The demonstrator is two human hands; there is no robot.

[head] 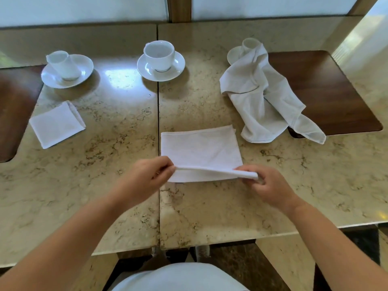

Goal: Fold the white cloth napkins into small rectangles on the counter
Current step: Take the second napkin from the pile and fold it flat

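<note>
Surface: beige marble counter, two slabs meeting at a dark seam.
Left hand: pinches the near-left corner of the half-folded napkin, lifted off the stone.
Right hand: pinches the near-right corner, fingers curled round the raised edge.
Napkin: lies mid-counter just right of the seam, far edge flat.
Left, farther: folded napkin, a finished small square.
Right, farther: crumpled napkin, partly over a dark wooden inset.
Back row: three white cups on saucers; middle cup upright.
</note>
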